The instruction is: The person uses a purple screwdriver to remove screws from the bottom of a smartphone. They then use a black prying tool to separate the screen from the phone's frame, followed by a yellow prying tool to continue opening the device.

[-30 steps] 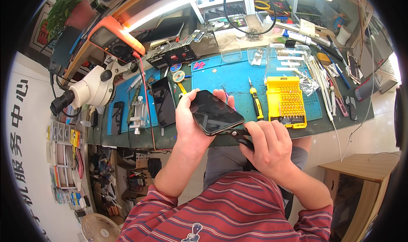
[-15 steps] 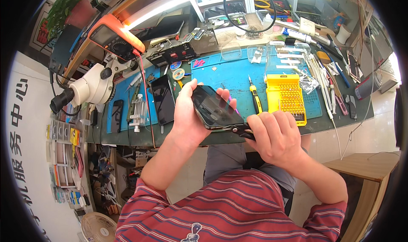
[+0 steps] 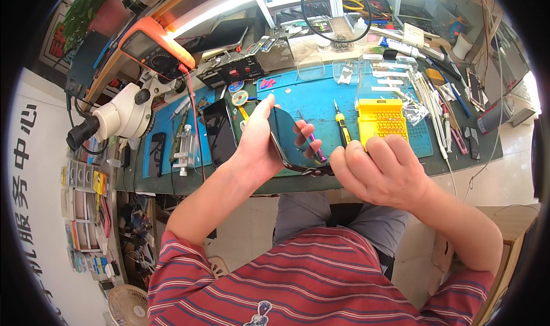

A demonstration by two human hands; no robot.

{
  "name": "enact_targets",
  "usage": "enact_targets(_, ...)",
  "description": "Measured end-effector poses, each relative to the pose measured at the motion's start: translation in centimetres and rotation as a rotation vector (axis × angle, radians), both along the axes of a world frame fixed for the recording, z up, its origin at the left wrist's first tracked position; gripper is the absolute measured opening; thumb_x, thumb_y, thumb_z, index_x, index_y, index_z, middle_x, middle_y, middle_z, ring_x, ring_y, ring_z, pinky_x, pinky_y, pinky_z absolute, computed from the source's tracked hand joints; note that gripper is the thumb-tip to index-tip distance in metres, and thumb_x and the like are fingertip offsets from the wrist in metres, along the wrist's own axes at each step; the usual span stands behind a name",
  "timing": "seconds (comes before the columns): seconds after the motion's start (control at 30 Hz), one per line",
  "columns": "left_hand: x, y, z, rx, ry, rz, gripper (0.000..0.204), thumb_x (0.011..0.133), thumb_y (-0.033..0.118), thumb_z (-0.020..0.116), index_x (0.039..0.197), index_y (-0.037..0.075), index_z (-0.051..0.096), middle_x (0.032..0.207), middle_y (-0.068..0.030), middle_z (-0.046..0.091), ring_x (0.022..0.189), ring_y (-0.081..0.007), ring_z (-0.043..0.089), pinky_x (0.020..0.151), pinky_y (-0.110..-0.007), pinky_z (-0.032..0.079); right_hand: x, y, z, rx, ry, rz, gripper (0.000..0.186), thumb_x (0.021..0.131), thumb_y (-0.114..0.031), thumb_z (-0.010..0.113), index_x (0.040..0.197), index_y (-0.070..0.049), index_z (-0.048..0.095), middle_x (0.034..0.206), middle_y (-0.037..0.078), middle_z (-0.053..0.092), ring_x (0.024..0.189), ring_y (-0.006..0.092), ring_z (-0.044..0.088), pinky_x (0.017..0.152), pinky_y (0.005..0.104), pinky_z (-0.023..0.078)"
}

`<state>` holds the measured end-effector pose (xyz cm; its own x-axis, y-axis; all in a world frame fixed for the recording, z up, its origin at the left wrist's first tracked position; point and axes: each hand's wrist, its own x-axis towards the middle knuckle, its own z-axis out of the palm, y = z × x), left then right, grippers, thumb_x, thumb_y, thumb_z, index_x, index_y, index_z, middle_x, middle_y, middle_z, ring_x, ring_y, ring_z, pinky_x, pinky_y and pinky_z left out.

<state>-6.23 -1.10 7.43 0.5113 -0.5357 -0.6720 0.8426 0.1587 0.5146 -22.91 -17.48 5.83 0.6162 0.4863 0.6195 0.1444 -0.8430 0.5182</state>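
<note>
My left hand (image 3: 260, 134) is wrapped around a black smartphone (image 3: 289, 137), its thumb along the near left side and fingertips over the far right edge. The phone is tilted, with its dark glossy screen showing. At its lower right end, my right hand (image 3: 381, 171) is closed, knuckles up; what it grips is hidden by the fingers. Beyond the left fingertips appears a purple screwdriver (image 3: 319, 154). A yellow-and-black screwdriver (image 3: 342, 130) lies on the blue mat (image 3: 303, 99). Right of it stands an opened yellow bit case (image 3: 382, 120).
An orange multimeter (image 3: 154, 50) and a white microscope (image 3: 123, 111) stand at the left. Another dark phone (image 3: 219, 128) and a clear clamp fixture (image 3: 186, 148) lie left of my hands. Tweezers and thin tools (image 3: 429, 108) line the right side. A power box (image 3: 240, 68) sits behind.
The phone has turned more steeply on its side. My right hand has moved slightly right, and the black plier-like tool seen in it before is now mostly hidden.
</note>
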Motion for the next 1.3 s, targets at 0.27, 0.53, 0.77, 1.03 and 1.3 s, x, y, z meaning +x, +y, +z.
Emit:
enact_targets(0.27, 0.0, -1.2, -1.1, 0.174, -0.119, -0.077, 0.053, 0.105, 0.057, 0.043, 0.115, 0.005, 0.048, 0.092, -0.0080, 0.053, 0.083, -0.0226, 0.059, 0.073, -0.049, 0.055, 1.1, -1.2, 1.2, -0.312, -0.114, 0.126, 0.013, 0.093, -0.016, 0.059, 0.104, -0.016, 0.065, 0.094, -0.003, 0.055, 0.081, 0.0108, 0.056, 0.074, 0.0261, 0.044)
enact_targets(0.53, -0.3, 1.0, -1.0, -0.263, -0.084, 0.155, 0.029, 0.105, 0.034, 0.047, 0.106, 0.007, 0.057, 0.106, -0.0180, 0.064, 0.104, -0.0311, 0.065, 0.099, -0.054, 0.053, -1.0, -0.1, 2.0, 0.199, 0.123, 0.052, 0.028, 0.092, -0.024, 0.065, 0.117, -0.011, 0.066, 0.098, 0.003, 0.057, 0.091, 0.0196, 0.057, 0.080, 0.0342, 0.046)
enact_targets(0.77, -1.9, 0.2, -2.3, -0.726, -0.385, 0.489, 0.026, 0.104, 0.027, 0.044, 0.110, 0.005, 0.056, 0.111, -0.0173, 0.062, 0.114, -0.0289, 0.061, 0.113, -0.053, 0.044, -0.3, 7.0, -4.6, 1.350, 0.217, 0.082, 0.051, 0.078, -0.019, 0.085, 0.120, -0.004, 0.061, 0.098, 0.013, 0.063, 0.087, 0.0320, 0.061, 0.076, 0.0424, 0.049)
enact_targets(1.03, -2.7, 0.9, -2.2, -0.753, -0.344, 0.463, 0.026, 0.103, 0.027, 0.045, 0.109, 0.005, 0.057, 0.116, -0.0174, 0.060, 0.119, -0.0302, 0.058, 0.114, -0.053, 0.042, 1.1, 8.8, -5.4, 1.318, 0.069, 0.030, 0.054, 0.075, -0.020, 0.087, 0.121, -0.004, 0.061, 0.101, 0.013, 0.062, 0.087, 0.0324, 0.061, 0.076, 0.0423, 0.049)
enact_targets(1.3, -2.9, 0.8, -2.7, -0.817, -0.307, 0.426, 0.023, 0.102, 0.026, 0.047, 0.108, 0.005, 0.056, 0.118, -0.0178, 0.060, 0.121, -0.0316, 0.057, 0.116, -0.052, 0.041, 1.5, 8.9, -5.4, 1.241, 0.009, 0.004, 0.053, 0.076, -0.020, 0.087, 0.119, -0.004, 0.061, 0.100, 0.012, 0.062, 0.086, 0.0319, 0.061, 0.075, 0.0424, 0.048)
